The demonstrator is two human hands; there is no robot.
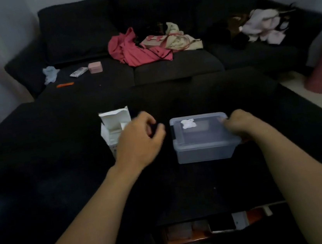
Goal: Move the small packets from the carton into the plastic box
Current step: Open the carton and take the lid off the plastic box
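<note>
Dark upholstery fills the head view: a black sofa (169, 66) strewn with clothes (137, 49), and a black cushioned surface (58, 154) in front. On it stand the open white carton (114, 127) and, to its right, the lidded plastic box (202, 137). The left hand (138, 141) hovers between them, fingers loosely curled, holding nothing. The right hand (237, 124) grips the box's right edge. No packets are discernible.

Open white carton (114, 127) upright, left of lidded translucent plastic box (203, 139), both on dark surface.
</note>
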